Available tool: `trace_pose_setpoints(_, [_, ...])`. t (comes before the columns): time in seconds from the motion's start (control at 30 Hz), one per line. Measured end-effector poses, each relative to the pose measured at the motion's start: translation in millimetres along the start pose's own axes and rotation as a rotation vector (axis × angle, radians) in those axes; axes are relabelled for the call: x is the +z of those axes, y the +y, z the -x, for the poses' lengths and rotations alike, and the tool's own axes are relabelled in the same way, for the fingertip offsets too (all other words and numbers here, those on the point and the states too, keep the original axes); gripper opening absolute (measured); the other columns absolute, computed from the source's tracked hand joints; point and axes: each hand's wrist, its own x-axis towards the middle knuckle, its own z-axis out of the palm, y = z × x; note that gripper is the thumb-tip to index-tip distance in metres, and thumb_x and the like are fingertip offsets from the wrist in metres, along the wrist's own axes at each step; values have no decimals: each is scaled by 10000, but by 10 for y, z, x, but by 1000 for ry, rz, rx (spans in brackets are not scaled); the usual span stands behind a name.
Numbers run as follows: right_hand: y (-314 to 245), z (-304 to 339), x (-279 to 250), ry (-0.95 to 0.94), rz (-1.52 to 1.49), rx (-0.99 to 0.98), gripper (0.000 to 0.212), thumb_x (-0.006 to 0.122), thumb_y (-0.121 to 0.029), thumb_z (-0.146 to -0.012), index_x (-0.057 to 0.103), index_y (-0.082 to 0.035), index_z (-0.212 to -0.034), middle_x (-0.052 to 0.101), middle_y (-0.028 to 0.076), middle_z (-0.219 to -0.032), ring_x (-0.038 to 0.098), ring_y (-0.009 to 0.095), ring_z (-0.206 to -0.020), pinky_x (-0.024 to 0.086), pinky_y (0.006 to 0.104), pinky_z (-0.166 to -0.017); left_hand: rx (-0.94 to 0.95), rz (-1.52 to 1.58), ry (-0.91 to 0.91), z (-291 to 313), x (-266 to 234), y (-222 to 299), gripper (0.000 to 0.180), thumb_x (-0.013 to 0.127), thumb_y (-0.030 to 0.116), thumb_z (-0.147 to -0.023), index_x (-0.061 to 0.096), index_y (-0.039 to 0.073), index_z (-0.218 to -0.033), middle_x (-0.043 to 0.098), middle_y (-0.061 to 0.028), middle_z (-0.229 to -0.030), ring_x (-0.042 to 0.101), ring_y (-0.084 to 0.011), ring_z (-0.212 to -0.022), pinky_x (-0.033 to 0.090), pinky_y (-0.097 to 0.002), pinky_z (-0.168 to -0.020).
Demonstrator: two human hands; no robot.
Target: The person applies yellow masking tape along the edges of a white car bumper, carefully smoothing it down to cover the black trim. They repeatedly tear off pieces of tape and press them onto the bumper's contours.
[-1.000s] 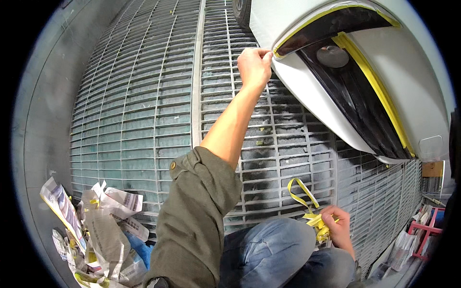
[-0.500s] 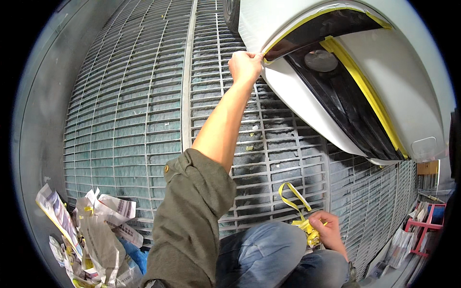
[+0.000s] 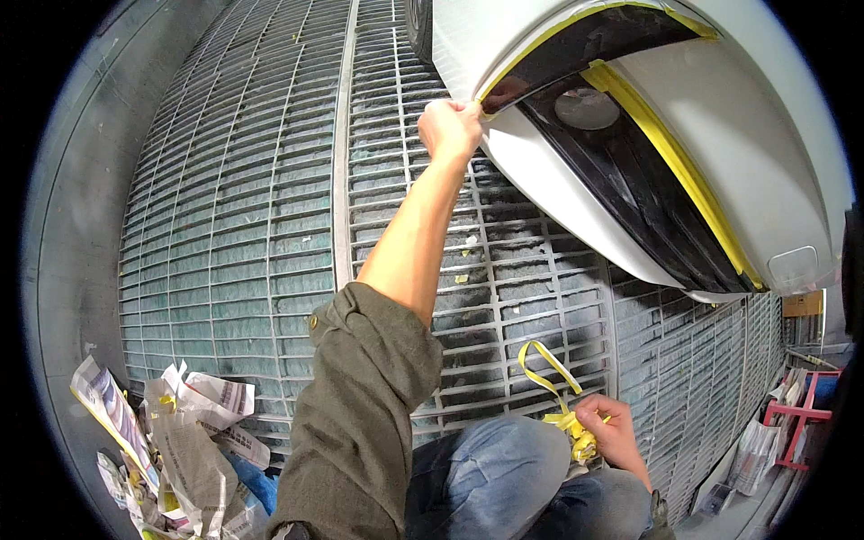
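My left hand [image 3: 450, 130] reaches forward to the white car body, fingers pinched at the pointed corner of a dark, glossy lamp [image 3: 585, 49]. Yellow masking tape [image 3: 517, 61] edges that lamp, and my fingertips close on its end at the corner; the exact grip is partly hidden. By my knee, my right hand [image 3: 610, 430] is closed round a crumpled wad of yellow masking tape [image 3: 580, 441], from which a loose loop sticks up. Below the lamp lies a black recessed panel [image 3: 630, 180] with a round pale patch, bordered by a wide yellow tape strip [image 3: 670, 148].
Metal floor grating [image 3: 234, 225] spreads under me and the car. Crumpled masking paper [image 3: 193, 450] is heaped at the lower left beside a grey wall [image 3: 81, 225]. A red frame [image 3: 796, 414] with papers stands at the far right. Small tape scraps lie on the grating.
The whole view has shifted a little, so the car sits slightly further left and higher. My left hand stays at the lamp corner, and my right hand keeps the wad.
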Motion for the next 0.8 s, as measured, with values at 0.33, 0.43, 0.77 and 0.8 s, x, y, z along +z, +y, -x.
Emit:
trace_pose_setpoints(0.33, [28,8,-3,-2,-12,-26,130,630,-76,-889,619,23,-805,619,23,-796,530,77,-739,421,227,-677,451,-104,103,119,-250,-303,182,725,164,-795,731,109,-969,657,-91,-812,645,-199,-728,507,-330,-689])
trace_pose_setpoints(0.43, [13,14,-22,-10,-6,-24,128,628,-75,-892,619,19,-805,619,21,-806,529,75,-749,420,225,-688,621,-250,103,151,-223,-245,214,733,117,-778,724,140,-991,609,-82,-834,625,-225,-740,503,-353,-676])
trace_pose_setpoints(0.77, [69,38,-76,-46,-62,-74,130,629,-86,-899,625,25,-831,637,28,-796,552,74,-738,444,229,-679,656,-328,61,208,-133,-204,154,666,160,-816,723,57,-915,602,-119,-787,623,-273,-707,484,-366,-699])
trace_pose_setpoints(0.8, [79,45,-79,-42,-69,-74,133,630,-88,-898,624,26,-829,638,27,-796,551,73,-737,443,229,-677,627,-298,65,218,-109,-211,157,666,162,-816,724,52,-911,609,-122,-791,624,-269,-711,484,-361,-703])
